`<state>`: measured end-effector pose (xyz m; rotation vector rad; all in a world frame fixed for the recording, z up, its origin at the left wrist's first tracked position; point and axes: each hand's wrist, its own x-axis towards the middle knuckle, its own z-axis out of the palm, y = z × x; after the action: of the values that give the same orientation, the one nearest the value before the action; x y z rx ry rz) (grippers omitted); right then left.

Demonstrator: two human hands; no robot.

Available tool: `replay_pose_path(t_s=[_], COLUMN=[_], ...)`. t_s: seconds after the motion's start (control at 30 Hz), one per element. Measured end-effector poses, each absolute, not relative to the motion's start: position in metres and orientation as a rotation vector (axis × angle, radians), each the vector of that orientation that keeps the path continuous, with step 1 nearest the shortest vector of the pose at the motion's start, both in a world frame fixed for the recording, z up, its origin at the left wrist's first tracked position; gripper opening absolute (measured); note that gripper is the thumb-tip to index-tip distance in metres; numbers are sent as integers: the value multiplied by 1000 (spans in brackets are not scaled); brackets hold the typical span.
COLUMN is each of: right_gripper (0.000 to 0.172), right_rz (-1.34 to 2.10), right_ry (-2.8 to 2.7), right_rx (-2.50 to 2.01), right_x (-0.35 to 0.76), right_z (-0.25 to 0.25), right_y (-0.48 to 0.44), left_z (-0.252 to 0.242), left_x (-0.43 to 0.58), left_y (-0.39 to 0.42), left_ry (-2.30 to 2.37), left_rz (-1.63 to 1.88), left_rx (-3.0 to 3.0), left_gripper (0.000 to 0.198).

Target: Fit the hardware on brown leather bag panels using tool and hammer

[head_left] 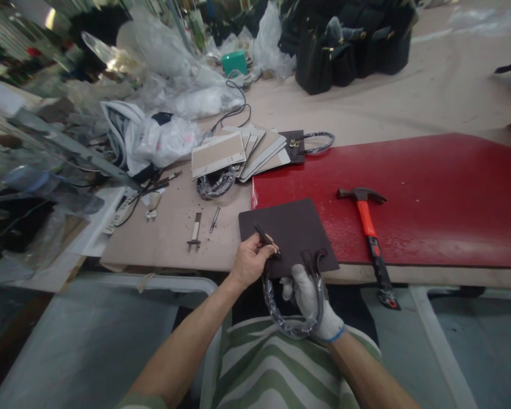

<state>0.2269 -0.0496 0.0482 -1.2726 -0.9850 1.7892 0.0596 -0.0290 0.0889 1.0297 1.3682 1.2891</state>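
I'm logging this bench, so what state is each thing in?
Dark panel: partly over the red mat
Pen-like tool: gripped, slanted
Left hand: bare, closed on that tool
Right hand: gloved, at the panel's edge
Looped handle: plastic-wrapped
Hammer: lying, overhanging the table
Pale boards: stacked, fanned
Black bags: upright

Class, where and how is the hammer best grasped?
Probably by the black lower handle, coming from the near side: the hammer lies head away, and that end juts past the edge of the table, leaving room to wrap round.
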Motion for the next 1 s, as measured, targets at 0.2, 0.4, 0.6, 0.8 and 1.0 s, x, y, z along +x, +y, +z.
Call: replay_pose_path(t_s=[0.2, 0.4, 0.6, 0.8, 1.0], right_gripper=[55, 50, 36, 30, 33], right_rz=[1861, 1974, 2027, 2073, 2089], right_ry=[-948, -788, -698, -626, -592], right_rx=[-1282, -1123, -1008, -937, -948], right_x=[225, 219, 219, 218, 217], right_z=[49, 50, 53, 52, 49], right_y=[-48, -46, -46, -49, -53], left_z=[88, 90, 95, 98, 101], left_x=[60, 62, 63, 60, 57], left_y=[-29, -21, -18, -24, -33], left_ry=[1304, 1284, 1238, 1155, 1195], left_rz=[1352, 1371, 1343, 1341, 1304], left_rx=[878, 916, 760, 732, 867], left_gripper=[24, 27, 35, 41, 30])
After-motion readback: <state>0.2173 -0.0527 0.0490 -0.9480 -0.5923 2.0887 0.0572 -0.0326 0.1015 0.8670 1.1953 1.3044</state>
